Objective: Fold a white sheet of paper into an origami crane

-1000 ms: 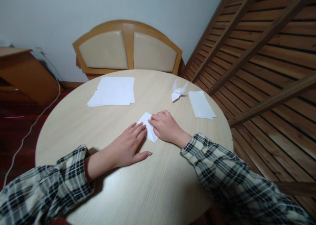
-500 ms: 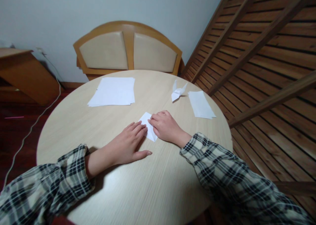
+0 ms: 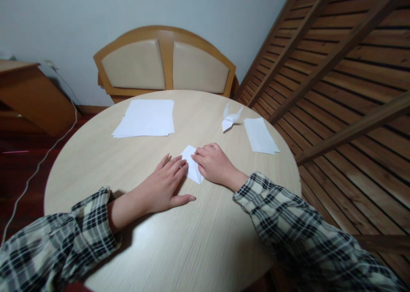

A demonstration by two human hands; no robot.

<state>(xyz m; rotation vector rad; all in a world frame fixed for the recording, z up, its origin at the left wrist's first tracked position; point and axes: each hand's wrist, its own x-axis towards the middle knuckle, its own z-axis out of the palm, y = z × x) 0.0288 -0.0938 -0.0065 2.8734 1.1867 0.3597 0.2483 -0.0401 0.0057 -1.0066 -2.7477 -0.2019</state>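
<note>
A small folded piece of white paper (image 3: 193, 169) lies flat on the round wooden table (image 3: 188, 240), between my two hands. My left hand (image 3: 165, 183) rests palm down with its fingers spread, the fingertips on the paper's left edge and the thumb pointing right along the table. On the paper's right side, my right hand (image 3: 215, 163) is curled, its index fingertip and thumb pressing at the paper's edge. Part of the paper is hidden under the right fingers.
A stack of white sheets (image 3: 145, 117) lies at the far left of the table. Far right stands a folded paper crane (image 3: 229, 119), beside a few narrow white paper strips (image 3: 261, 136). A padded headboard (image 3: 165, 61) is behind the table; a slatted wooden partition (image 3: 346, 91) rises on the right.
My left hand has shifted very slightly left, its fingers a little more spread. My right hand and the folded paper stay in place.
</note>
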